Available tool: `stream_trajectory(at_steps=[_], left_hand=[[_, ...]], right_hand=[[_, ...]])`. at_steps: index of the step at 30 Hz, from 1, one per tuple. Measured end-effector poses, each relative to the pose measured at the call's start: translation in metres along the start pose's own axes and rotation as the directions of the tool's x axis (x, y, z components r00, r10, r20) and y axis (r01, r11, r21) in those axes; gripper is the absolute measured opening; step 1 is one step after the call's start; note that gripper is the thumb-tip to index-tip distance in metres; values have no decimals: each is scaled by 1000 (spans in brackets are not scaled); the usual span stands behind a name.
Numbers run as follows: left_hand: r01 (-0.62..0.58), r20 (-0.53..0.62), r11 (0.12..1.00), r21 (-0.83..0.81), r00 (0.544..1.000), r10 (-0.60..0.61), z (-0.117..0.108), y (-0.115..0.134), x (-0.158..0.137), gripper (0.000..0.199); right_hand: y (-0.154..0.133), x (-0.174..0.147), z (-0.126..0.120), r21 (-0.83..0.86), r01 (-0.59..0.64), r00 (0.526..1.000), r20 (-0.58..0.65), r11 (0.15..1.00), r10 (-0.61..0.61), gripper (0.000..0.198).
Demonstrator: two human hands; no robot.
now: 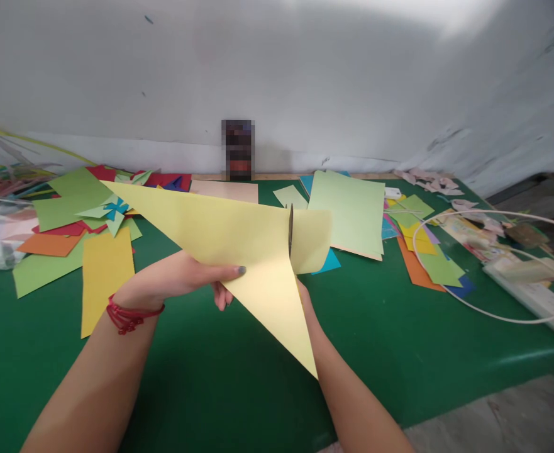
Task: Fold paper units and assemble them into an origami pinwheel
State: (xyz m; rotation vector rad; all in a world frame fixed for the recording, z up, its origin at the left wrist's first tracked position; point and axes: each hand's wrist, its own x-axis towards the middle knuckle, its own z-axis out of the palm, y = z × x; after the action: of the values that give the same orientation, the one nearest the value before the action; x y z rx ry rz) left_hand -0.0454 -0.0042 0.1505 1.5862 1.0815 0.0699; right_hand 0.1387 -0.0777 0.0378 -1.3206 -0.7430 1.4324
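Observation:
In front of me, a pale yellow sheet of paper point(201, 220) is folded into a large triangle, raised above the table. My left hand point(205, 277) grips its lower slanted edge, thumb on top and fingers underneath. A dark, narrow scissors blade point(290, 229) stands at the line between the triangle and a yellow strip point(312, 242) on the right. My right hand point(304, 292) is mostly hidden behind the paper, at the scissors; its fingers do not show.
On the green table point(201, 396), coloured papers point(53, 214) lie scattered at the left. Light green sheets point(347, 211) lie behind the strip. More paper pieces point(418, 233), a looped white cable point(475, 318) and a power strip point(531, 302) are at the right. A pixelated upright object point(238, 150) leans by the wall.

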Motion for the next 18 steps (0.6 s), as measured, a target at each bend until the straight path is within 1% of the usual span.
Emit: stream_trajectory(at_steps=[6,9,13,16,18], left_hand=[[-13,18,1000,-28,1000,14,0,-2,2,36],[13,9,1000,-14,1000,-13,1,-1,2,36],[37,-2,999,-33,999,-37,3,0,2,36],[20,-6,997,-71,1000,-21,4,-1,3,35],[8,0,996,-87,1000,-8,4,-3,4,34]], right_hand=[[-1,-1,3,102,-46,999,-3,994,47,12],[0,0,3,119,-50,998,-17,992,53,12],[-2,0,4,74,-67,997,-40,995,71,14],[-4,-1,4,47,-77,996,-50,996,80,10],[-4,-3,4,29,-60,997,-42,998,61,10]])
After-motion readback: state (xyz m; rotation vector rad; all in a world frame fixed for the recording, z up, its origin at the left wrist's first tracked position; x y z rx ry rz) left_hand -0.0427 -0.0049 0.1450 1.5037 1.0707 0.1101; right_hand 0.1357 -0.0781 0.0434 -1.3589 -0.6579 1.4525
